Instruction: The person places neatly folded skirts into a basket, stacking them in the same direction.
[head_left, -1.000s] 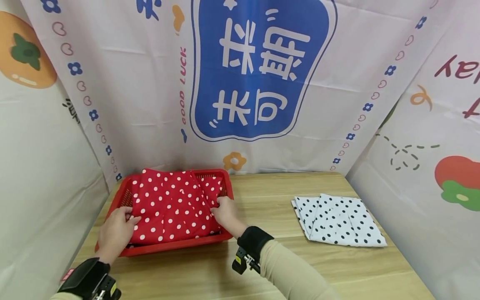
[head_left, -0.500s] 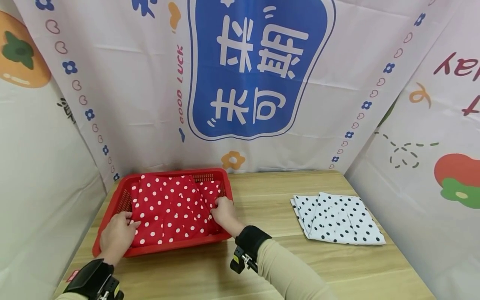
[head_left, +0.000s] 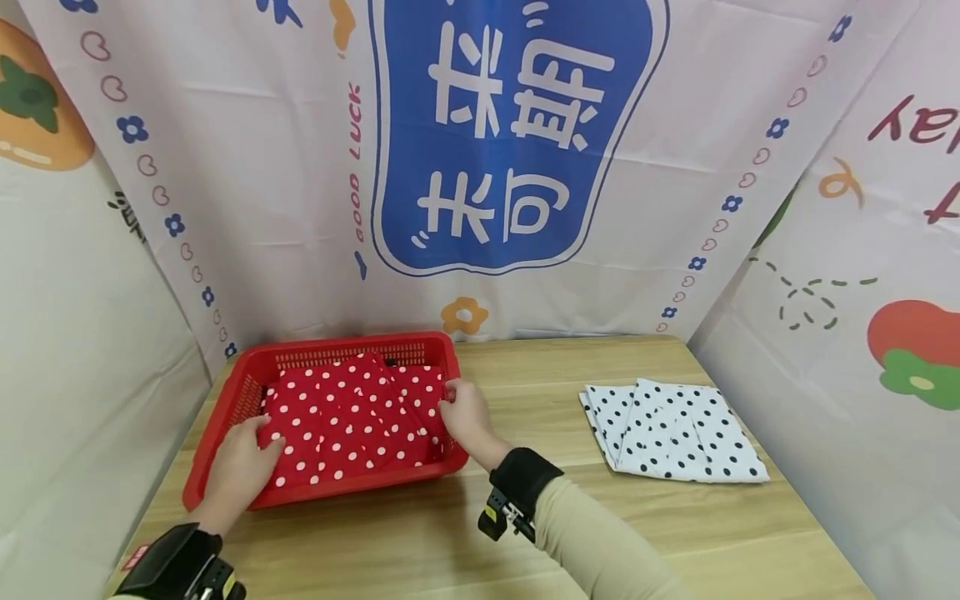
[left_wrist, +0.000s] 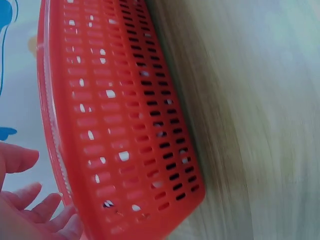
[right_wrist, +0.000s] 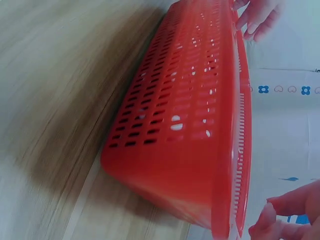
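The table (head_left: 528,400) fills the lower half of the head view, and the back sheet (head_left: 300,250) hangs behind its far edge. The basket (head_left: 236,398) stands left of centre on the tabletop, near that sheet. Inside it lies a cloth (head_left: 345,421). A second cloth (head_left: 671,432) rests on the table at right of frame, well apart from the basket. The left hand (head_left: 242,462) is at the basket's near left corner, by the inner cloth's left edge; the right hand (head_left: 467,417) is at its right rim, between the two cloths.

"GOOD LUCK" (head_left: 356,162), "未来可期" (head_left: 498,137) on cloth (head_left: 296,196)
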